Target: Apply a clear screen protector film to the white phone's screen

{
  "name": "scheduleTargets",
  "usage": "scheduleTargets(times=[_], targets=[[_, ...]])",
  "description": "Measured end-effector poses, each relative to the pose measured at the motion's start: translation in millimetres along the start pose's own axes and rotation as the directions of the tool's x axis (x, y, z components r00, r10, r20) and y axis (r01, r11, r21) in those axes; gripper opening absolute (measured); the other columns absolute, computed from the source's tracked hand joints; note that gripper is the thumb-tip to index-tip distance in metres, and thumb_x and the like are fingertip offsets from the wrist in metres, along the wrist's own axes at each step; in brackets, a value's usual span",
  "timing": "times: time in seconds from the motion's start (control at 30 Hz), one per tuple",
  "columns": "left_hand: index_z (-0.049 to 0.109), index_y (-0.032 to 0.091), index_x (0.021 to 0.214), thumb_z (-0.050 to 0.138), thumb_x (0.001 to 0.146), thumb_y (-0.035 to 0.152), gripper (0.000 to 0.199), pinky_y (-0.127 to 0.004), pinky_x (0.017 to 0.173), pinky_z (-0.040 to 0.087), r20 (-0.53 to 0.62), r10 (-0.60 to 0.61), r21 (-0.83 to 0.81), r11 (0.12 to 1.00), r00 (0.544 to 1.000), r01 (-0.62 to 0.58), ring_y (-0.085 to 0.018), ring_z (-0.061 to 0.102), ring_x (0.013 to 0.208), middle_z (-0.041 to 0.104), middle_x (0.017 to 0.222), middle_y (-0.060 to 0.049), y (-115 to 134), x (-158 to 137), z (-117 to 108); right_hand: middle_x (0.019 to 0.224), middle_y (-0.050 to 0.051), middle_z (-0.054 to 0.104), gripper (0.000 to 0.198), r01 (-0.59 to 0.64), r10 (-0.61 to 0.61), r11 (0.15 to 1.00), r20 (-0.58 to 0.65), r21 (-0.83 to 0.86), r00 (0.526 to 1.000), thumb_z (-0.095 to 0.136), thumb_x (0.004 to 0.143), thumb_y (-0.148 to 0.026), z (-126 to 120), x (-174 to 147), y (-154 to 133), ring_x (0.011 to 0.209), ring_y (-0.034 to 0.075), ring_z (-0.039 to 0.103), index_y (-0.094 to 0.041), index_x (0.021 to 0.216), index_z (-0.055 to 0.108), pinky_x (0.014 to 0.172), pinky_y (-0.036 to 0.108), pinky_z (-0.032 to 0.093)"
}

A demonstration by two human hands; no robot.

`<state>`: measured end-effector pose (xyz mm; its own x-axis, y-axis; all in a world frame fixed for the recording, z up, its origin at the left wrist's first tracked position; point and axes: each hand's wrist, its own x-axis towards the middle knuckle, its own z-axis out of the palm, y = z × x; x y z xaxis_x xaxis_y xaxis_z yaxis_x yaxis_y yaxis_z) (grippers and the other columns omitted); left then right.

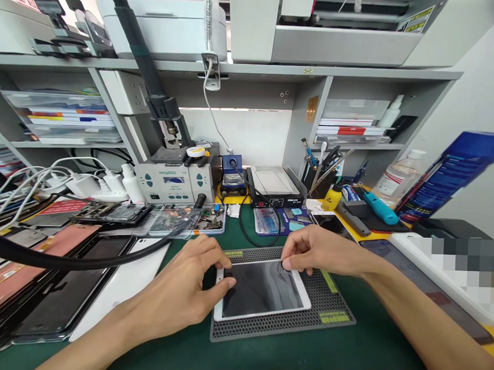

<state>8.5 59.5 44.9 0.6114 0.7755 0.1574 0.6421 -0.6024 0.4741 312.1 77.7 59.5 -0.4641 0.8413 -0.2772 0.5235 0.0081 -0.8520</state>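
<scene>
Touching a white tablet at the frame's lower center with left fingers apart over one edge, right fingers pinched together by the upper-right corner; likely slick, fragile, best held by rims.

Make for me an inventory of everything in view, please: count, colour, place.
Mat: 1, green, front centre
Honeycomb pad: 1, grey, on the mat
Tablet: 1, white, dark screen, on the pad
Control unit: 1, pale grey, back, left of centre
Box: 1, black, pale top, back centre
Chargers: several, white, back left
Flat panels: several, black, white, pink, left side
Large bottle: 1, clear, back right
Small bottle: 1, yellow, left of large bottle
Tool: 1, turquoise, right side
Shelving: 1, grey, across the back
Large machine: 1, pale, top right
Others: uncountable, mixed colours, throughout
Left hand: 1, bare, at tablet's left end
Right hand: 1, bare, at tablet's far edge
</scene>
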Motion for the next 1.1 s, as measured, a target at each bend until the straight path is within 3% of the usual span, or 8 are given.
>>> scheduleTargets(times=[0.37, 0.63, 0.77, 1.1], targets=[[0.061, 0.025, 0.1, 0.056, 0.097, 0.036, 0.013, -0.042, 0.091, 0.044, 0.011, -0.009, -0.011, 1.0, 1.0, 0.009, -0.025, 0.056, 0.1, 0.061, 0.1, -0.004, -0.5, -1.0, 1.0, 0.07, 0.001, 0.067, 0.019, -0.011, 0.011, 1.0, 0.006, -0.006, 1.0, 0.075, 0.082, -0.037, 0.6, 1.8, 1.9, 0.066, 0.015, 0.06, -0.018, 0.081, 0.073, 0.057, 0.023, 0.048], [0.061, 0.025, 0.102, 0.053, 0.099, 0.038, 0.016, -0.032, 0.069, 0.047, 0.06, -0.051, -0.042, 0.998, 0.997, 0.053, -0.025, 0.055, 0.097, 0.059, 0.101, -0.006, 1.4, 0.1, -0.9, 0.072, 0.001, 0.066, 0.021, -0.011, 0.011, 1.0, 0.02, 0.001, 1.0, 0.076, 0.082, -0.038, -0.3, -0.4, 0.0, 0.067, 0.014, 0.058, -0.017, 0.083, 0.072, 0.058, 0.023, 0.047], [0.06, 0.024, 0.104, 0.051, 0.1, 0.04, 0.018, -0.031, 0.066, 0.047, 0.065, -0.05, -0.041, 0.998, 0.997, 0.053, -0.025, 0.055, 0.099, 0.058, 0.104, -0.006, 0.9, -0.8, -0.1, 0.071, 0.001, 0.066, 0.021, -0.009, 0.009, 1.0, 0.024, 0.004, 1.0, 0.076, 0.082, -0.037, 0.1, 0.0, -0.3, 0.066, 0.014, 0.058, -0.017, 0.084, 0.072, 0.058, 0.023, 0.048], [0.062, 0.023, 0.102, 0.059, 0.096, 0.033, 0.013, -0.04, 0.087, 0.046, 0.004, -0.009, -0.037, 0.999, 1.0, 0.01, -0.024, 0.055, 0.099, 0.058, 0.1, -0.004, -1.5, -0.2, 2.0, 0.069, 0.0, 0.065, 0.021, -0.024, 0.025, 0.999, 0.023, -0.025, 0.999, 0.076, 0.083, -0.038, 1.2, 2.2, -0.8, 0.064, 0.014, 0.057, -0.018, 0.082, 0.071, 0.056, 0.022, 0.047]])
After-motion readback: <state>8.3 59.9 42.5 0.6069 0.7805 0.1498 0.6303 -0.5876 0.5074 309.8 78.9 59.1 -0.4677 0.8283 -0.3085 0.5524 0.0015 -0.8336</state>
